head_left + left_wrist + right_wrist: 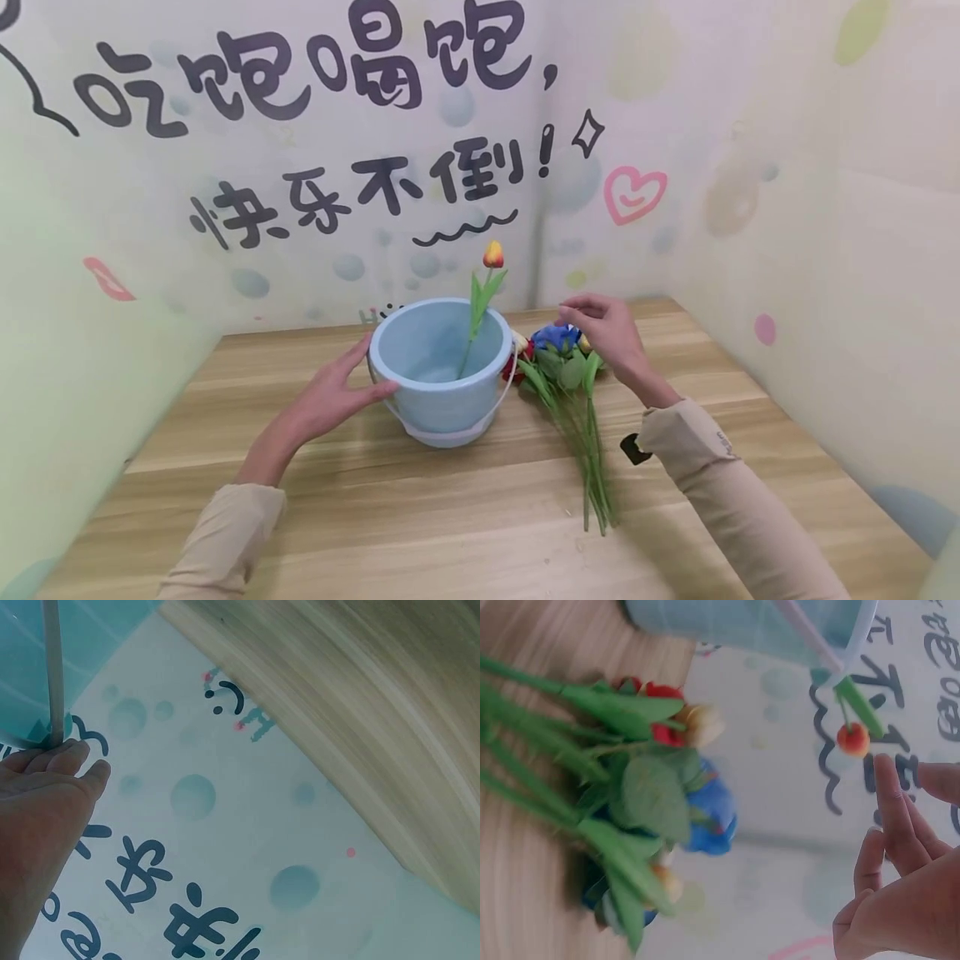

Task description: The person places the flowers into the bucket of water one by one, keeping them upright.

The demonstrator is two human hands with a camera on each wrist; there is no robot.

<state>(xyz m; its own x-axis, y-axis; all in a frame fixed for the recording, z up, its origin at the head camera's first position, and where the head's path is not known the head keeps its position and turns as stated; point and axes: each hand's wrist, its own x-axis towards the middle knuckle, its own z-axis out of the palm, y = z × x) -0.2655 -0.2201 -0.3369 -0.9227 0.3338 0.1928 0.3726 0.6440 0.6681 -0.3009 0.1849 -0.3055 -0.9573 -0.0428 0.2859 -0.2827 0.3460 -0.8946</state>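
Tabletop (315,508) is found occupied by a light blue bucket (438,408) toward its far side and by a bunch of flowers (572,372) laid just to the bucket's right. The bunch's long axis is directed from the blooms, beside the bucket, toward the person, where the stems (591,450) are shown bare. The right hand (609,333), judged the nearer, is held raised by the blooms' right side, fingers loosely bent, nothing grasped; the bunch is placed below it and to its left. The left hand (337,396) is spread against the bucket's left side, and is separated from the bunch by the bucket. The bucket's slack handle (450,437), hung close to the blooms, is judged a possible snag. One tulip (487,292) is stood in the bucket, leaned rightward, its head above the rim.
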